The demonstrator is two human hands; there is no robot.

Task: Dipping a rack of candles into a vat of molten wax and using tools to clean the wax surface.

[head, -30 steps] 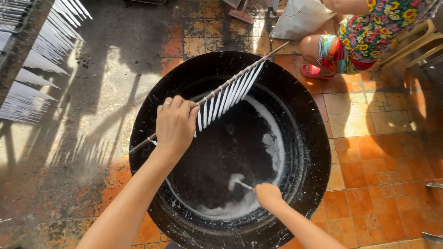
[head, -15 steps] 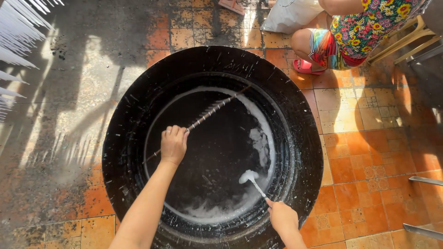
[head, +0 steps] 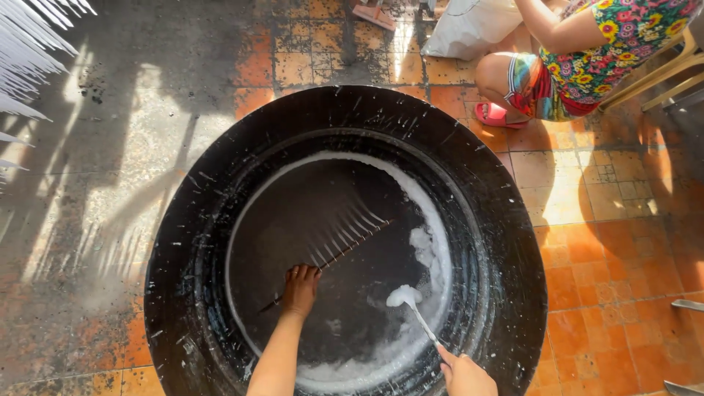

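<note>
Here, two hands are working inside a big black tub (head: 220, 183) on the tiled floor (head: 609, 242).
The left hand (head: 301, 287) is clenching a rod of thin sticks (head: 345, 231) lying down in the dark liquid; the right hand (head: 463, 375) is grasping a white-caked ladle (head: 412, 304) near the foam.

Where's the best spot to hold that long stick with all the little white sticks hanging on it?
Probably the bare near end of the stick, from above, as the left hand grips it. The white pieces hang along the far half, low in the black vat.
</note>
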